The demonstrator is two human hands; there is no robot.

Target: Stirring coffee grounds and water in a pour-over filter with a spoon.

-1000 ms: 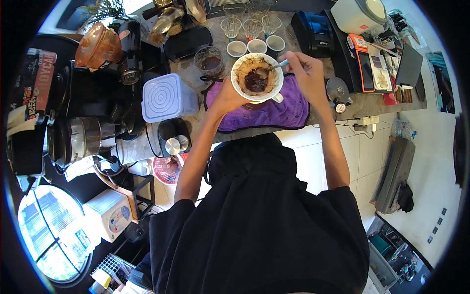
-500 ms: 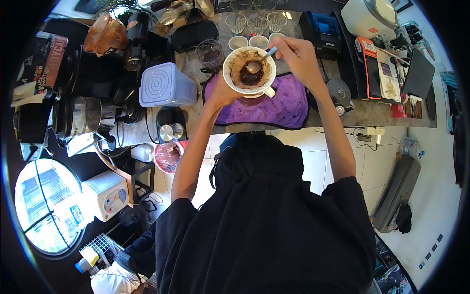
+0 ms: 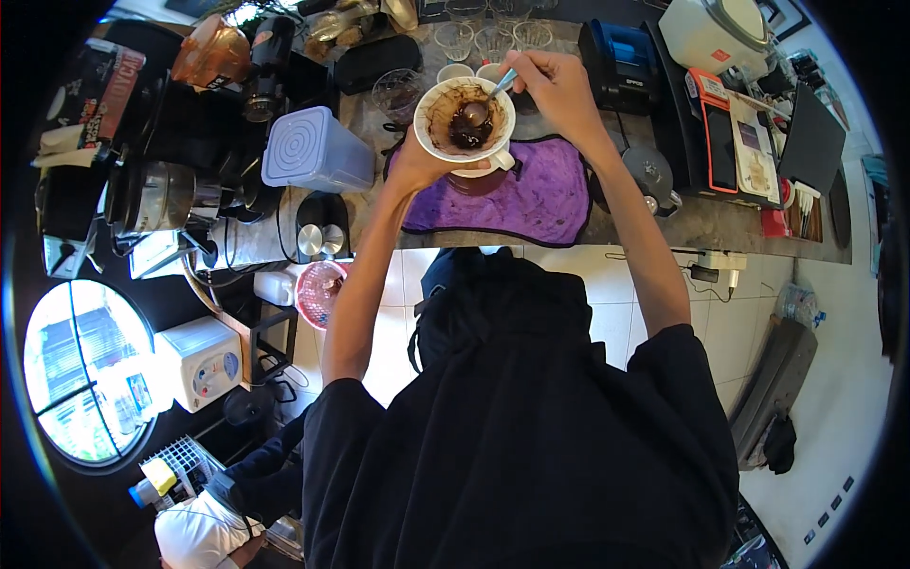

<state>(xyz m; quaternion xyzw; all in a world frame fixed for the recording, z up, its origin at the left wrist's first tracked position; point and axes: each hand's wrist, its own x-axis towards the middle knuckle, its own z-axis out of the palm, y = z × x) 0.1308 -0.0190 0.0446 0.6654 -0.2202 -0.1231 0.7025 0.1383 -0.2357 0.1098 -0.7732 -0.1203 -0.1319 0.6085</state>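
— Holding the white dripper cup up over the purple cloth, is the left hand getting a proper grip on it?

— It is looking that way. The left hand's fingers are wrapping round the cup's lower wall from the near side, closed on it, and the cup is sitting level above the far end of the cloth on the bench. Its small handle is pointing toward the person, just clear of the palm.

— And the right hand?

— Its fingers are pinching the stem of a metal spoon, closed on it near the top. The spoon's bowl is lying inside the cup, against the dark wet grounds at the bottom and on the walls.

— So how is this scraping best being done?

— I'd judge by keeping the cup steady and low over the cloth, so anything falling is landing on purple fabric and not on the clear glasses just beyond. The spoon is working best when it is following the curve of the wall in short strokes, pushing toward the middle rather than flicking outward.

— Anything crowding it?

— The pale lidded box is standing just to the left of the cup, and the black and blue machine is sitting close by the right wrist, so elbows are wanting to stay tucked.
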